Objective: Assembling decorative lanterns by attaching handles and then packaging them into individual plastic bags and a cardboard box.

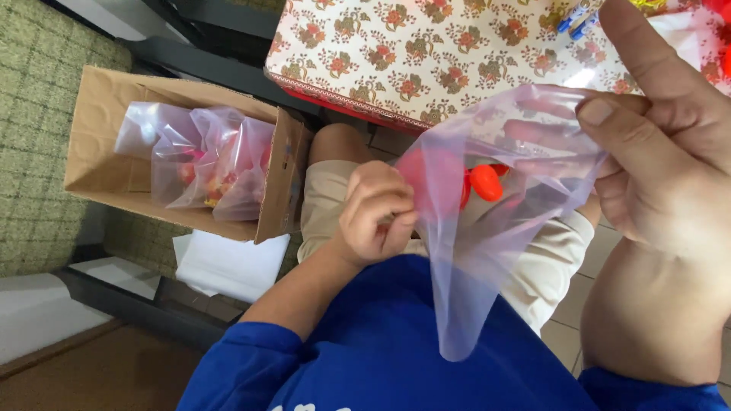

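A clear plastic bag (pixel 487 228) hangs over my lap between both hands. My right hand (pixel 662 152) pinches its upper edge at the right, thumb and fingers closed on the film. My left hand (pixel 377 213) grips the bag's left edge with curled fingers. Red rounded pieces (pixel 485 183) show through the film near the bag's top; whether they are inside the bag or behind it is unclear.
A cardboard box (pixel 91 137) on the floor at the left holds several filled clear bags (pixel 213 164). A stack of white sheets (pixel 228 266) lies below it. A table with a floral cloth (pixel 426 53) stands ahead.
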